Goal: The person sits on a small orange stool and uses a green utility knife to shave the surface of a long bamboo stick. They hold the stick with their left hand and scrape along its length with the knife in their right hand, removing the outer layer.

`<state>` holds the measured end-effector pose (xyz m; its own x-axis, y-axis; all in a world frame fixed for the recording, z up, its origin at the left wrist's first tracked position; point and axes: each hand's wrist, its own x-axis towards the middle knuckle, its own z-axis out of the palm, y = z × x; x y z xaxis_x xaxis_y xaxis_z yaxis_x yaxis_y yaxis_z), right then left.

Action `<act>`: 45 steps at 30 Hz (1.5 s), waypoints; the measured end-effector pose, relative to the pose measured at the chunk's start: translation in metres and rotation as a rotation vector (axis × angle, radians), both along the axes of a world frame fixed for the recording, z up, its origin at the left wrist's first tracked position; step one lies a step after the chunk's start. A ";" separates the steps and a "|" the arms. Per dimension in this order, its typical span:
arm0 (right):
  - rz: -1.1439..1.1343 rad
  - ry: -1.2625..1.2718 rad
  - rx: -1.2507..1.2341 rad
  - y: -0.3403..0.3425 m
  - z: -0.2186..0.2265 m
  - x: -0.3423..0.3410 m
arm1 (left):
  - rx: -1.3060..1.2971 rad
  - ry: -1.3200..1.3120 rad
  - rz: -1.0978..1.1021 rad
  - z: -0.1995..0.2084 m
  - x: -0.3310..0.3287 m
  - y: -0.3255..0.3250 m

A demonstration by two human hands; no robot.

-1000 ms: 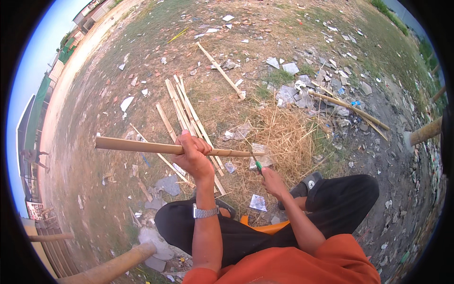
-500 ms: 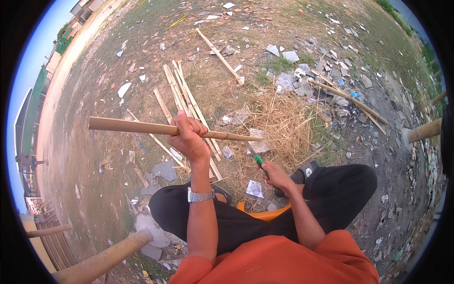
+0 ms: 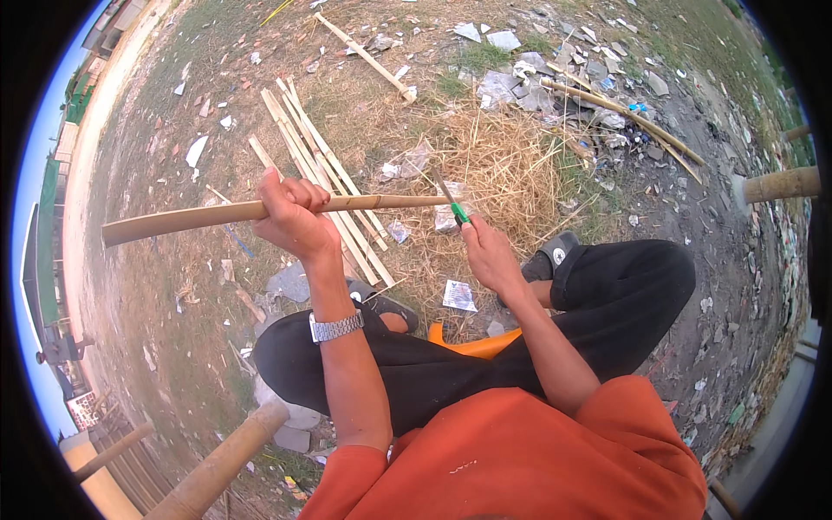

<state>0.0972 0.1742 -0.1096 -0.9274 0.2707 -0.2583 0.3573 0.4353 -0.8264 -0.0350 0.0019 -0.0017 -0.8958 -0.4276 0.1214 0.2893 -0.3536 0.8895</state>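
Observation:
My left hand [image 3: 295, 212] is closed round a long split bamboo strip [image 3: 186, 218], held roughly level above the ground. The strip's wide end points left, and its narrower end reaches right toward the knife. In my right hand [image 3: 492, 257] is a knife [image 3: 459, 213] with a green handle. Its blade points up and away, crossing the strip's right end; whether the edge bites into the bamboo cannot be made out. Below and beyond that end lies a heap of pale shavings [image 3: 511, 169]. Several split bamboo strips [image 3: 303, 143] rest on the ground past my left hand.
A bamboo piece [image 3: 368, 59] lies farther off, and longer poles [image 3: 620, 111] lie by broken tiles [image 3: 537, 87] at the far right. An orange curved object [image 3: 485, 345] is between my crossed legs. Thick bamboo poles flank me at lower left [image 3: 221, 459] and right [image 3: 783, 185].
My left hand has shifted left with the bamboo strip. The right hand has come up, bringing the knife's green handle close to the strip's right end. The whole view has shifted a little.

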 end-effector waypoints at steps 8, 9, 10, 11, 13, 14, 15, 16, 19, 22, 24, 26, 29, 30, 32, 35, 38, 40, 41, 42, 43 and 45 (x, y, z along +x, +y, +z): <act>0.074 -0.109 0.146 -0.022 -0.033 -0.009 | -0.011 0.062 -0.231 0.000 0.005 0.003; 0.073 -0.123 0.167 -0.025 -0.034 -0.007 | 0.000 0.050 -0.217 -0.001 0.004 0.000; 0.072 -0.135 0.188 -0.031 -0.029 -0.007 | 0.010 0.040 -0.205 -0.001 0.002 -0.001; 0.071 -0.147 0.208 -0.034 -0.027 -0.007 | 0.001 0.040 -0.209 -0.002 0.003 -0.002; 0.065 -0.130 0.235 -0.038 -0.036 -0.007 | -0.016 0.041 -0.218 -0.001 0.005 -0.001; 0.062 -0.122 0.248 -0.039 -0.040 -0.006 | -0.008 0.035 -0.195 -0.001 0.004 -0.002; 0.066 -0.120 0.268 -0.040 -0.044 -0.007 | 0.000 0.030 -0.172 -0.002 0.001 -0.003; 0.068 -0.116 0.287 -0.040 -0.042 -0.010 | 0.008 0.027 -0.152 -0.001 0.000 -0.004; 0.000 -0.184 0.352 -0.020 -0.092 -0.002 | -0.012 0.029 -0.200 0.001 0.004 -0.003; 0.027 -0.241 0.367 0.004 -0.109 0.024 | -0.033 0.049 -0.207 -0.003 0.016 -0.004; 0.004 -0.244 0.311 0.005 -0.110 0.031 | -0.014 0.038 -0.191 -0.004 0.010 -0.004; -0.120 -0.198 0.200 -0.008 -0.084 0.013 | -0.010 0.049 -0.183 0.000 0.005 0.000; -0.003 -0.089 0.006 -0.026 -0.036 0.000 | -0.005 0.027 -0.142 0.002 0.005 0.001; -0.004 -0.092 0.017 -0.034 -0.031 -0.002 | -0.002 0.024 -0.136 0.002 0.006 0.002; -0.008 -0.101 0.046 -0.049 -0.026 -0.001 | -0.008 0.023 -0.111 0.001 0.007 0.006; -0.008 -0.123 0.148 -0.043 -0.044 -0.005 | -0.008 0.020 -0.052 0.004 0.007 0.010; 0.027 -0.107 0.136 -0.041 -0.033 -0.011 | -0.013 0.020 -0.025 0.001 0.003 0.006; 0.020 -0.096 0.148 -0.042 -0.036 -0.012 | -0.012 0.019 -0.037 -0.001 0.001 0.006; 0.002 -0.099 0.173 -0.044 -0.050 -0.009 | -0.013 0.015 -0.047 0.000 0.002 0.007; -0.016 -0.103 0.198 -0.046 -0.062 -0.005 | -0.014 0.011 -0.058 0.000 0.004 0.008; -0.014 -0.121 0.208 -0.044 -0.062 -0.008 | -0.016 0.008 -0.044 0.000 0.003 0.007; -0.011 -0.156 0.227 -0.038 -0.061 -0.012 | -0.021 0.002 -0.016 0.000 0.002 0.005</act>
